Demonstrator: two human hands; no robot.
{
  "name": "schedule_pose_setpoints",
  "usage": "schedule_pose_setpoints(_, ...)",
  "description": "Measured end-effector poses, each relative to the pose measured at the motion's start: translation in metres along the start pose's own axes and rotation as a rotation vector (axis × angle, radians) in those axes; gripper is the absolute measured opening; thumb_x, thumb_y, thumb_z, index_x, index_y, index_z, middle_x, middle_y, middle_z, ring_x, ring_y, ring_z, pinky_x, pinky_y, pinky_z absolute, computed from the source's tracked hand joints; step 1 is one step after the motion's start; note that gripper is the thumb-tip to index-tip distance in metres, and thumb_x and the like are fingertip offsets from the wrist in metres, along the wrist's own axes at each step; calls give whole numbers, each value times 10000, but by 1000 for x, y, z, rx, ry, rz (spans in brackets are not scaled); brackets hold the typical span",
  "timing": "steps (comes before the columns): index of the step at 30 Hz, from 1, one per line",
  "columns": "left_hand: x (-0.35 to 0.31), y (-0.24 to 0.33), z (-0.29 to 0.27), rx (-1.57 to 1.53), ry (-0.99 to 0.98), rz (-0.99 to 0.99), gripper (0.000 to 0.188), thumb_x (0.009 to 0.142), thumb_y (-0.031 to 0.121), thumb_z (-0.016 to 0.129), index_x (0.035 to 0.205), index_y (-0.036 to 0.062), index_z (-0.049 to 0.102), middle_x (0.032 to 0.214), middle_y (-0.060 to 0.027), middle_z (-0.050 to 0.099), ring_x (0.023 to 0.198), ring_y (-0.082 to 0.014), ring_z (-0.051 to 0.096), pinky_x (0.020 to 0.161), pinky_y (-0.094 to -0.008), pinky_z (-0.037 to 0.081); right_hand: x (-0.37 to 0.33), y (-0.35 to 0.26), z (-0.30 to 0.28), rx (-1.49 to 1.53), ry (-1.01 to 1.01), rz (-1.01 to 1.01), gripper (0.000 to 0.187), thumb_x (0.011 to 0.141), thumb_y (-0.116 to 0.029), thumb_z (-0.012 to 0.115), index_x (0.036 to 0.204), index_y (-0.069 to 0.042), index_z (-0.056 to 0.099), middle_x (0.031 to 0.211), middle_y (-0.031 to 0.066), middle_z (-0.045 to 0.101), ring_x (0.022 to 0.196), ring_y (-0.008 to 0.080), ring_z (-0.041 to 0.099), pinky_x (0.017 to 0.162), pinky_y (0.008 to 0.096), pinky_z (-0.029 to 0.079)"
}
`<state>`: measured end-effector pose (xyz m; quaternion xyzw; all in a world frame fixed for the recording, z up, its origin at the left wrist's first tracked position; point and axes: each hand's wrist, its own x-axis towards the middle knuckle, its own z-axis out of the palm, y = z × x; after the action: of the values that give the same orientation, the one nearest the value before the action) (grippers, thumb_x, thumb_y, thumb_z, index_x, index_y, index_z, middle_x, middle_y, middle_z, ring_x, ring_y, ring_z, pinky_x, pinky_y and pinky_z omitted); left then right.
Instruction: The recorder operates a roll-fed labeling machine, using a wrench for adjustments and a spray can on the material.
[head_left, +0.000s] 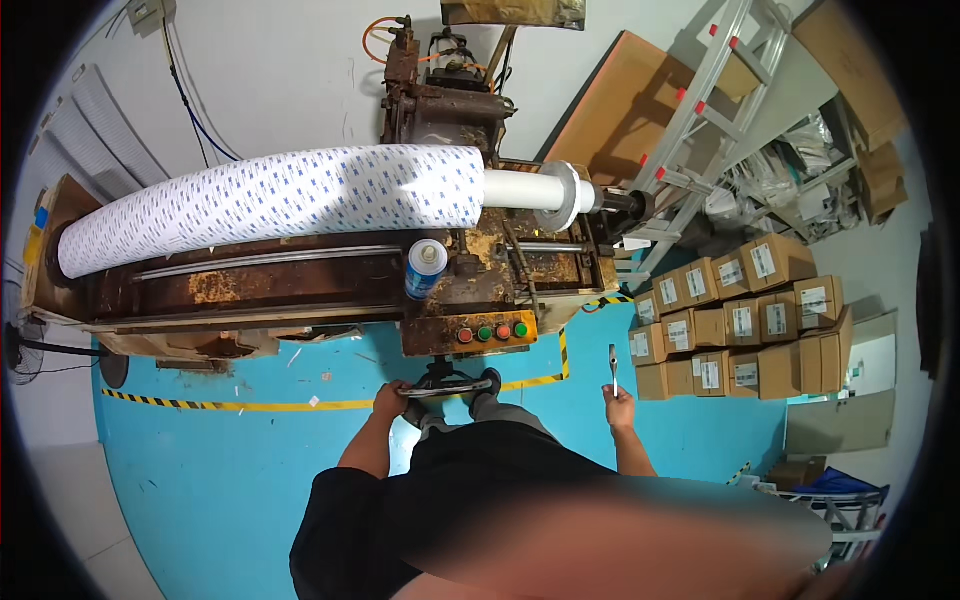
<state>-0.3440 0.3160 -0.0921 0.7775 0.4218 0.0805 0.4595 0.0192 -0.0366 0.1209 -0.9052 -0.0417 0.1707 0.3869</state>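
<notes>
My left hand (390, 399) is closed around the left side of a metal handwheel (452, 389), seen nearly edge-on below the machine's control panel. Out to the right, my right hand (620, 408) grips a slim silver wrench-like tool (614, 370), its head pointing up and away from the machine's front. Too little of it shows to tell the exact kind. Beyond my left hand lies a long roll (280, 200) of white material with small blue print, mounted on a white core tube (522, 188) across the brown, worn machine (350, 285).
A blue spray can (427, 268) stands on the machine above a panel (470, 328) of red and green buttons. Stacked cartons (740, 322) and a ladder (700, 110) are at the right. Yellow-black tape (250, 406) marks the blue floor. A fan (30, 350) is at the far left.
</notes>
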Motion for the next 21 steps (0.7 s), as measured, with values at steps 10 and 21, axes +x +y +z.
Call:
schedule_pose_setpoints(10, -12, 76, -33, 247, 68, 219, 273, 646, 154, 660, 910, 102, 710, 911, -132, 649, 896, -345, 617, 764, -454, 514, 1, 16, -7, 20, 53, 19, 161, 879, -190, 660, 874, -29, 677, 628, -72, 474, 580, 44, 364, 518, 251, 299)
schedule_pose_setpoints(21, -6, 41, -24, 358, -48, 14, 193, 781, 227, 599, 917, 184, 729, 957, -122, 647, 895, -334, 626, 754, -452, 521, -11, 6, 3, -26, 50, -9, 203, 889, -242, 645, 848, -45, 675, 619, -71, 463, 586, 53, 362, 523, 265, 311)
